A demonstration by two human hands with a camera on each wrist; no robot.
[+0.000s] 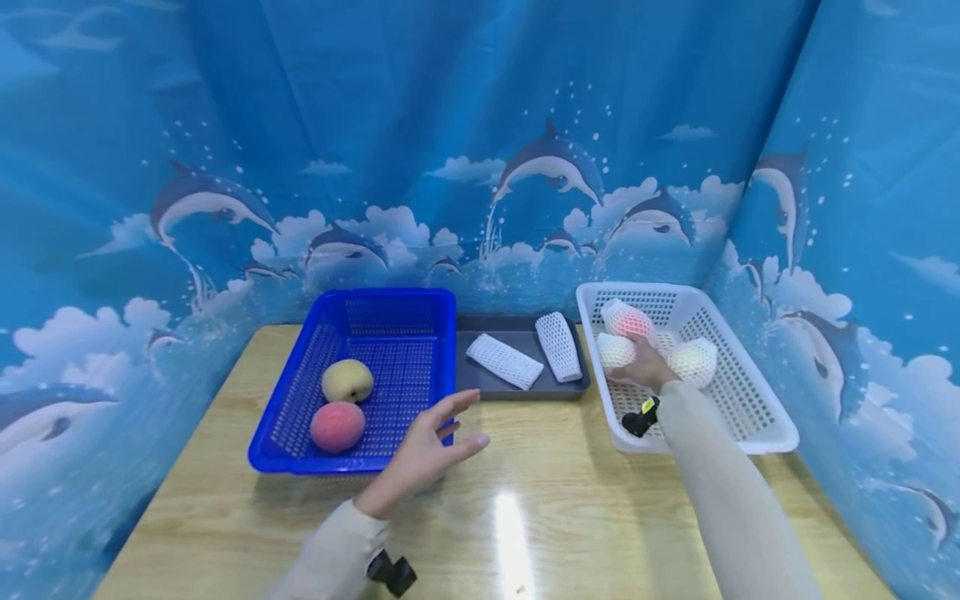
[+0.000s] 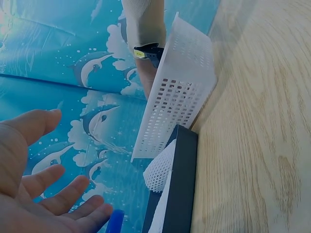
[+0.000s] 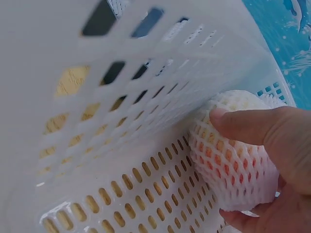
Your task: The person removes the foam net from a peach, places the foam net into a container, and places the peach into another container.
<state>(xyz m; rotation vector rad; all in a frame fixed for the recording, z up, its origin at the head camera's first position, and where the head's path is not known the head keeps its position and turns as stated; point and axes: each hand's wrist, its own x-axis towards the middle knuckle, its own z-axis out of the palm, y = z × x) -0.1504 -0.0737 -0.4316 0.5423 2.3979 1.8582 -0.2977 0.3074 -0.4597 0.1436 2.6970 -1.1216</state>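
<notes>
Inside the white basket (image 1: 750, 400), my right hand (image 1: 643, 367) grips a fruit in a white foam net (image 3: 233, 155). In the right wrist view its thumb lies over the net, and yellow and pinkish-red show through the mesh. Two more net-wrapped fruits are in this basket, a pinkish one (image 1: 628, 320) behind the hand and a pale yellow one (image 1: 693, 362) to its right. My left hand (image 1: 427, 454) hovers near the front right corner of the blue basket (image 1: 442, 350), fingers spread and holding nothing. That basket contains a yellow pear-like fruit (image 1: 347, 382) and a pink peach (image 1: 337, 427).
Between the baskets a dark grey tray (image 1: 487, 392) holds two white foam net sleeves, one lying slanted (image 1: 506, 361) and another (image 1: 558, 347) at its right end. All stand on a wooden table (image 1: 555, 500), before a blue dolphin-print curtain (image 1: 450, 125).
</notes>
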